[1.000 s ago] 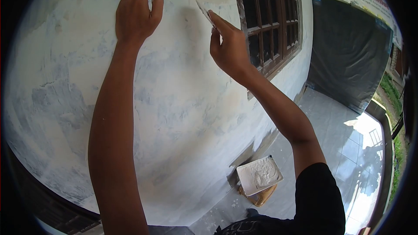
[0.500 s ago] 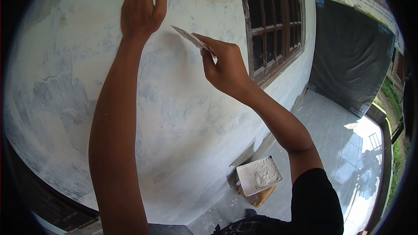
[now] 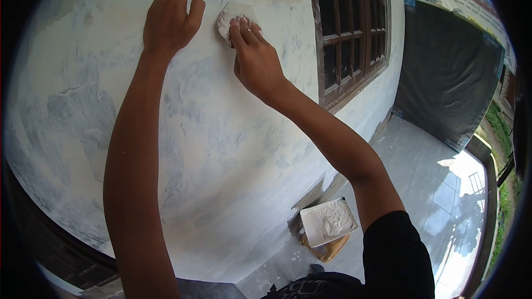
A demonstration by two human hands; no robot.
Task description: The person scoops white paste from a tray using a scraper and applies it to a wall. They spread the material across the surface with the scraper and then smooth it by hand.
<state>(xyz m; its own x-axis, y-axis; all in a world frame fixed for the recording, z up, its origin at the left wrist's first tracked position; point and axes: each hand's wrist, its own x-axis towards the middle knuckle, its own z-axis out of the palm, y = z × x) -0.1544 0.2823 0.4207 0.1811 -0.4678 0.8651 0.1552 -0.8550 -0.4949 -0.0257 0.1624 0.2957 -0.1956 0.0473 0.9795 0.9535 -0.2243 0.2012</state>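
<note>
My right hand [image 3: 255, 63] grips a flat putty scraper [image 3: 235, 11], with its fingers spread over the plate's face. White putty is smeared on the plate and around the fingertips. The scraper lies nearly flat to the patchy white and grey wall [image 3: 210, 116], left of the window. To its left, my left hand [image 3: 170, 19] is raised at the wall, fingers stretched upward and thumb apart. Its fingertips reach the top edge of the view, so their ends are partly cut off.
A white tray of putty [image 3: 328, 224] rests on a brownish object [image 3: 332, 250] on the grey tiled floor [image 3: 410, 149], low by the wall. A brown-framed window [image 3: 349, 33] is set in the wall at right. Beyond it hangs a dark sheet [image 3: 449, 66].
The scraper has moved up and left and turned from edge-on to nearly flat at the wall. My left hand has shifted slightly left and down.
</note>
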